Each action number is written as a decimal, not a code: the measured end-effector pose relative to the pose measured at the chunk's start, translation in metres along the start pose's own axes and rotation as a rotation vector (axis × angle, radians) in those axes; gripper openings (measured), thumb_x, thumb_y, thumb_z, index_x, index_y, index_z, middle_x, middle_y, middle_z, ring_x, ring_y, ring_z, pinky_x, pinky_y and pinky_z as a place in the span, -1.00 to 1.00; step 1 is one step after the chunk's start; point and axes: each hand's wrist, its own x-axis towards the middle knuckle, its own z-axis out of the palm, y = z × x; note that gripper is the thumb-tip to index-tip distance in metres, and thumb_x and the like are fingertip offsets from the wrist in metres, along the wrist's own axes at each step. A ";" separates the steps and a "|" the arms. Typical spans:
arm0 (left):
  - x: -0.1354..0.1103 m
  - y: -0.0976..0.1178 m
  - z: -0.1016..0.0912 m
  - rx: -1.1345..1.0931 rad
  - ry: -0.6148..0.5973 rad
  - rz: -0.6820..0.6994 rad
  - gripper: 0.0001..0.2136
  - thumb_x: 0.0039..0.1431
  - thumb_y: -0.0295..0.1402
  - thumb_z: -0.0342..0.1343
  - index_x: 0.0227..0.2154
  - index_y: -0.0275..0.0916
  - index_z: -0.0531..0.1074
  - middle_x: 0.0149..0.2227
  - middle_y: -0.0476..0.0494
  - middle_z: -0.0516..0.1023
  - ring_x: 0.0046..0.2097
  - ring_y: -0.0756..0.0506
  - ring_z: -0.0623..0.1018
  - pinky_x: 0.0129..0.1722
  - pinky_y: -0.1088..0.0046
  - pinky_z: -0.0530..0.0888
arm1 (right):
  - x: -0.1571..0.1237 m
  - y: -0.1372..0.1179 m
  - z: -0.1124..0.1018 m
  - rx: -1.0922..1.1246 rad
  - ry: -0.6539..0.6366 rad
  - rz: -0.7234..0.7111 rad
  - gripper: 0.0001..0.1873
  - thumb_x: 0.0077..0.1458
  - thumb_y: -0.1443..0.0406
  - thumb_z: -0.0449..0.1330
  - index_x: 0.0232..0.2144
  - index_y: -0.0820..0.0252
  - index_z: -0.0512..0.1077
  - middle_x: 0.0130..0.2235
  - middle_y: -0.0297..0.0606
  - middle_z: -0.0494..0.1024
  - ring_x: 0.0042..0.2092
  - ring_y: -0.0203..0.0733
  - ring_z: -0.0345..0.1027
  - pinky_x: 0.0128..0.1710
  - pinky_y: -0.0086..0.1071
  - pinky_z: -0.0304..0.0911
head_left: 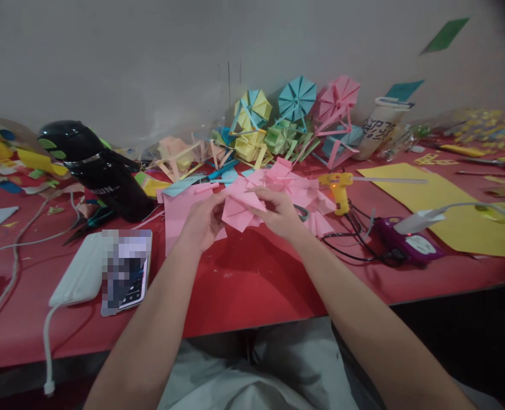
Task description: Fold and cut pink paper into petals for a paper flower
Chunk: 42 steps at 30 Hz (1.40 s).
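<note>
- While you hold the folded pink paper at the frame's centre, your left hand and right hand both have their grip closed on its sides.
- You'd likely do well to align edges and press creases evenly, pinching lightly.
- Right of centre, the yellow glue gun shows an orange light; treat it as hot.
- At left, lettering on the black bottle seems to end in "WN"; you can't make out handwriting on the upper-right cup.

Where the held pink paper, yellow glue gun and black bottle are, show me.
Held pink paper (241, 212): head view, creased front face.
Yellow glue gun (340, 195): head view, handle.
Black bottle (110, 181): head view, body.
</note>
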 end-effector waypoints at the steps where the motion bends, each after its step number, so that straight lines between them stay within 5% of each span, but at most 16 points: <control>1: 0.000 -0.001 -0.001 0.010 -0.013 0.017 -0.78 -0.09 -0.27 0.40 -0.40 -0.27 0.58 -0.44 -0.09 0.61 -0.41 -0.02 0.54 -0.44 0.52 0.49 | 0.000 0.002 0.000 -0.012 -0.006 -0.018 -0.89 0.10 0.25 0.25 -0.32 0.12 0.55 -0.15 -0.18 0.64 -0.09 -0.09 0.48 -0.04 -0.20 0.37; 10: 0.004 -0.003 -0.007 0.042 -0.034 0.075 -0.72 -0.22 -0.30 0.50 -0.47 -0.29 0.56 -0.50 -0.04 0.58 -0.46 0.02 0.56 -0.45 0.55 0.50 | -0.001 0.002 -0.002 0.104 -0.015 0.117 -0.75 0.14 0.26 0.08 -0.28 0.12 0.56 -0.03 -0.20 0.59 0.03 -0.08 0.43 0.04 -0.21 0.37; 14: 0.004 -0.001 -0.005 0.006 0.038 0.103 -0.78 -0.12 -0.34 0.45 -0.45 -0.28 0.54 -0.50 0.00 0.57 -0.47 0.03 0.57 -0.45 0.58 0.51 | -0.001 -0.006 0.002 0.141 0.076 0.117 -0.69 0.23 0.06 0.16 -0.13 0.10 0.53 -0.08 -0.20 0.57 -0.15 -0.19 0.44 -0.13 -0.27 0.42; 20: 0.007 0.001 -0.004 -0.099 0.156 0.091 -0.92 0.11 -0.40 0.30 -0.33 -0.27 0.55 -0.36 -0.09 0.67 -0.35 -0.02 0.65 -0.29 0.49 0.60 | 0.000 -0.002 0.004 0.252 0.108 0.158 -0.43 0.09 -0.12 0.30 -0.01 0.10 0.43 -0.08 -0.18 0.53 -0.19 -0.25 0.44 -0.31 -0.40 0.42; 31: 0.004 -0.002 -0.003 0.001 0.062 0.082 -0.89 -0.04 -0.40 0.37 -0.46 -0.26 0.55 -0.45 -0.04 0.59 -0.39 0.01 0.58 -0.30 0.48 0.55 | 0.004 0.013 0.001 0.233 0.162 0.213 -0.67 0.06 0.15 0.31 -0.14 0.15 0.45 -0.45 -0.42 0.45 -0.43 -0.33 0.36 -0.36 -0.37 0.38; 37: -0.002 -0.002 0.001 0.230 0.010 0.174 -0.83 -0.19 -0.43 0.37 -0.43 -0.25 0.61 -0.37 -0.06 0.58 -0.31 -0.02 0.55 -0.25 0.43 0.52 | 0.004 0.013 -0.001 0.104 0.261 0.140 -0.75 0.05 0.25 0.24 -0.20 0.17 0.56 -0.34 -0.30 0.55 -0.34 -0.29 0.37 -0.34 -0.36 0.29; 42: -0.005 -0.002 0.003 0.241 -0.080 0.183 -0.72 -0.13 -0.26 0.40 -0.30 -0.23 0.63 -0.35 -0.07 0.59 -0.29 -0.04 0.55 -0.27 0.43 0.50 | 0.002 0.006 -0.002 -0.017 0.163 0.159 -0.73 0.06 0.25 0.21 -0.20 0.17 0.61 -0.33 -0.28 0.60 -0.40 -0.30 0.30 -0.39 -0.37 0.24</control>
